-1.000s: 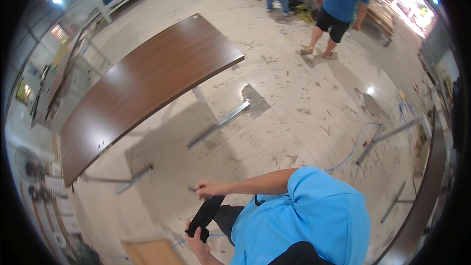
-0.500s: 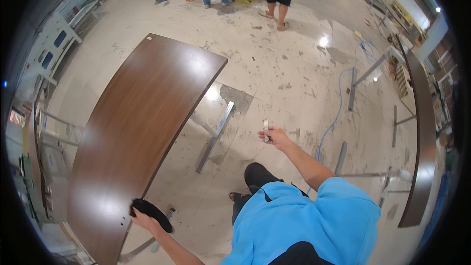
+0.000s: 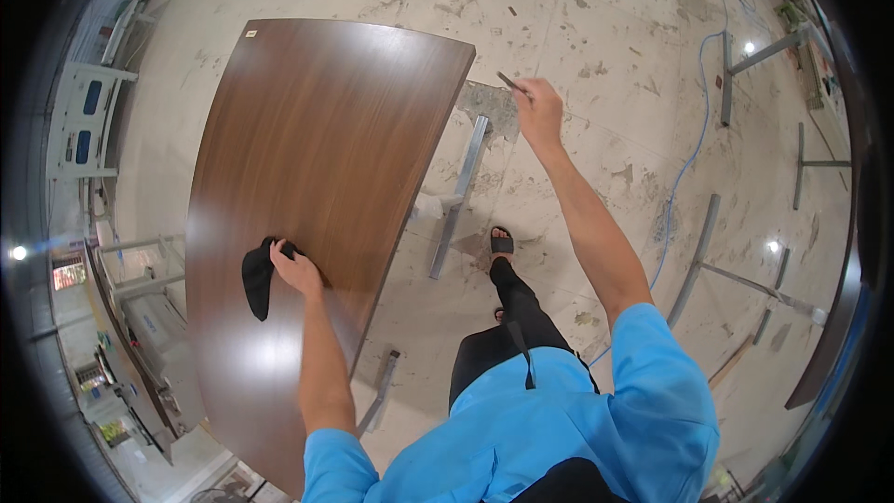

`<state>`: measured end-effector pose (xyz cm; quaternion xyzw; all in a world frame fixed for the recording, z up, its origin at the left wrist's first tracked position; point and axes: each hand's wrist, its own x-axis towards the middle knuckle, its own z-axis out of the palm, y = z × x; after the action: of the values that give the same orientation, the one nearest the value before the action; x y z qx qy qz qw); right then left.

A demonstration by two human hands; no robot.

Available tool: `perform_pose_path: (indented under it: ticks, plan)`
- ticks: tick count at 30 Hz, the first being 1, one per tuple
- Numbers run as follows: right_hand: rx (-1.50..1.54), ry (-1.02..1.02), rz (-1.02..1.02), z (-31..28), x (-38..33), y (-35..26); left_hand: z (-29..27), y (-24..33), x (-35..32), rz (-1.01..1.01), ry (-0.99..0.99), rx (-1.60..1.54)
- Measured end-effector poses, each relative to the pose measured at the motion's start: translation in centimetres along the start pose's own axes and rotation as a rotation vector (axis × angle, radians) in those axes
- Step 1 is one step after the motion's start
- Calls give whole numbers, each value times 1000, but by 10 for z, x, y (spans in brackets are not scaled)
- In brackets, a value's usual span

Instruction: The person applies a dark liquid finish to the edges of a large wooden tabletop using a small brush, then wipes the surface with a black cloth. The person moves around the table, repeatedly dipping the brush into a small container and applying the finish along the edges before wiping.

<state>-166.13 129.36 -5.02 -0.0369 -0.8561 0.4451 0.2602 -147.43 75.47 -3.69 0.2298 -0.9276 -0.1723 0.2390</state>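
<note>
Person's left hand (image 3: 296,270) has its fingers clamped on a black cloth (image 3: 255,287) over the brown tabletop (image 3: 345,149), can't tell if it's touching. Right hand (image 3: 540,114) is pinching a thin dark tool (image 3: 509,83) near the tabletop's far right corner.

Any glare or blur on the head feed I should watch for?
Head view: white glare near both ends of the wood-grain tabletop; head view: bright reflections on the floor; head view: slim dark object slightly blurred; head view: fisheye corners black.
</note>
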Motion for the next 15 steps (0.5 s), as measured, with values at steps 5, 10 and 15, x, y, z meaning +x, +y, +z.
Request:
perform_pose_path:
  ticks: [5,10,15]
  plan:
    - [-104,58,-2,63,52,-5,14,8,-10,-10,20,20]
    - [-118,102,-69,81,63,-4,5,14,-8,-50,-61,27]
    - [-171,128,-169,85,61,-3,5,18,-8,-69,-87,24]
